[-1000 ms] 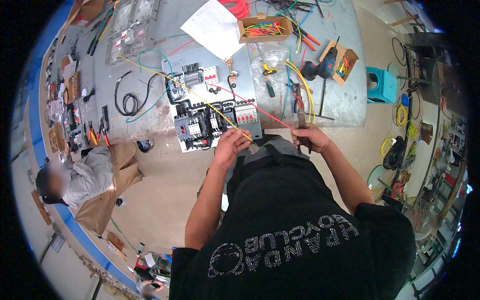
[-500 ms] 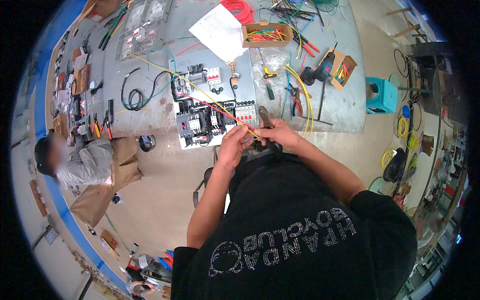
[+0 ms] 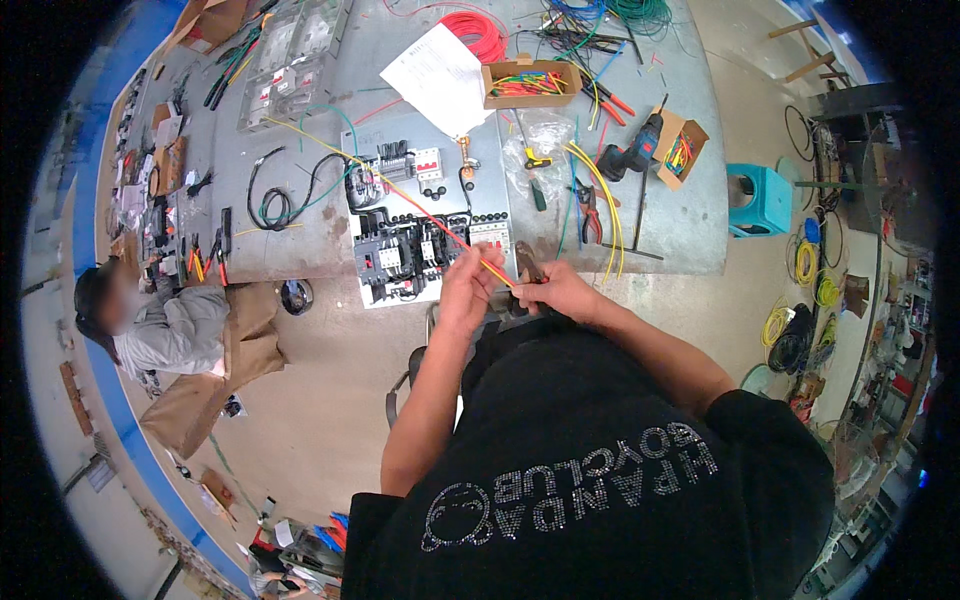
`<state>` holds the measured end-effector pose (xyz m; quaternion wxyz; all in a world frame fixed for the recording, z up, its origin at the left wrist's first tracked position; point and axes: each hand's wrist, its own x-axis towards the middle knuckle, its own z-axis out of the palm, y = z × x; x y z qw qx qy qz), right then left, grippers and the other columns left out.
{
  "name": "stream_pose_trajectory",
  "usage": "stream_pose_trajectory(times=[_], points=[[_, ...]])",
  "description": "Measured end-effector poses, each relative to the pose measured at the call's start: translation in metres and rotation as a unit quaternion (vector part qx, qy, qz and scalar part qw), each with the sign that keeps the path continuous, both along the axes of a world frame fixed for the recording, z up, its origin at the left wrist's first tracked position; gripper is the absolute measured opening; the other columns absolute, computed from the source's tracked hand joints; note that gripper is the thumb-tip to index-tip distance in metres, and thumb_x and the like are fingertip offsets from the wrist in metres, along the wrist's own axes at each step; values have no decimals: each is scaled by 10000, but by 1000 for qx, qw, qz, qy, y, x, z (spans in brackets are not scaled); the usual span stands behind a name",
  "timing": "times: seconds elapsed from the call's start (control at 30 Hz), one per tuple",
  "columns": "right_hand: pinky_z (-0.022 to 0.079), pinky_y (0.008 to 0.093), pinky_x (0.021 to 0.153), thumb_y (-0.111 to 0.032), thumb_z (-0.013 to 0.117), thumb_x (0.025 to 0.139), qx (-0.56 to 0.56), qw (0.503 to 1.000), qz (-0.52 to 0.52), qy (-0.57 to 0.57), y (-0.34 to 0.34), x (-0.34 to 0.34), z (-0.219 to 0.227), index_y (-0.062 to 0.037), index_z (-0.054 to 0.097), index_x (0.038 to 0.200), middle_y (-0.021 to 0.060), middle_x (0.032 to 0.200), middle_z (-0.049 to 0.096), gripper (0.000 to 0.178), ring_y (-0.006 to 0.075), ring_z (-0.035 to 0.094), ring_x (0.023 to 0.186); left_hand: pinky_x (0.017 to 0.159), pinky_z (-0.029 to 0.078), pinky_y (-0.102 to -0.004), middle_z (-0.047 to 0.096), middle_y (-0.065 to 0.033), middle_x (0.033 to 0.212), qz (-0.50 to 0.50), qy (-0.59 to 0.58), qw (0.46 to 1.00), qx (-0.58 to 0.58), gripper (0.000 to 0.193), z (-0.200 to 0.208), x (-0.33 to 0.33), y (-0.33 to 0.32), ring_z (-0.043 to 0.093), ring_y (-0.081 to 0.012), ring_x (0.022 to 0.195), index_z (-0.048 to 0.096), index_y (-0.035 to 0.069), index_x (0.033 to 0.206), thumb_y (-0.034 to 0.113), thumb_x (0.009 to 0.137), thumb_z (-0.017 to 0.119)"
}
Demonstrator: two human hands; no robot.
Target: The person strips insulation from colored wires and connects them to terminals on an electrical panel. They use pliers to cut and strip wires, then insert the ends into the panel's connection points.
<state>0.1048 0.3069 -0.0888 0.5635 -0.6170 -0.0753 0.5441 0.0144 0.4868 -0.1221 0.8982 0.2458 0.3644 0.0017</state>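
In front of my waist, my left hand (image 3: 468,290) has its fingers curled around a thin red wire (image 3: 440,222) and a yellow wire (image 3: 325,137) lying close together. The pair slants back over the panel. My right hand (image 3: 562,291) pinches their near ends and also holds a dark pliers-like tool (image 3: 530,262), its metal head pointing away from me; its exact kind is unclear. Just beyond my hands is a mounting panel (image 3: 452,190) with black contactors (image 3: 388,259), breakers (image 3: 428,163) and black wiring. It overhangs the table's near edge.
On the metal table (image 3: 300,235) are a paper sheet (image 3: 436,78), a box of coloured sleeves (image 3: 531,84), a cordless drill (image 3: 632,146), red-handled pliers (image 3: 588,213) and yellow wires (image 3: 612,200). At left a person (image 3: 165,325) sits. A teal stool (image 3: 760,200) stands at right.
The red and yellow wires, apart along much of their length before, now run closer together. My left fingers have lifted and spread somewhat along them. The view has shifted slightly.
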Motion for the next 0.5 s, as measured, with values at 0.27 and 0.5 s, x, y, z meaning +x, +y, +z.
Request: stream_pose_trajectory(times=[0.27, 0.5], points=[[466, 271, 593, -162, 724, 907, 35, 999, 29, -4, 0, -5, 28, 6, 655, 894, 17, 718, 615, 183, 95, 569, 636, 774, 561, -328, 665, -76, 967, 157, -56, 983, -76, 294, -35, 39, 77, 654, -184, 895, 564, 24, 1146, 292, 1062, 477], [470, 318, 601, -215, 753, 890, 46, 988, 89, -114, 2, -15, 45, -8, 670, 955, 25, 750, 632, 233, 108, 586, 675, 438, 302, -216, 438, 30, 712, 207, -28, 973, -98, 224, -40, 61, 123, 339, -75, 536, 554, 74, 1076, 271, 1071, 448]])
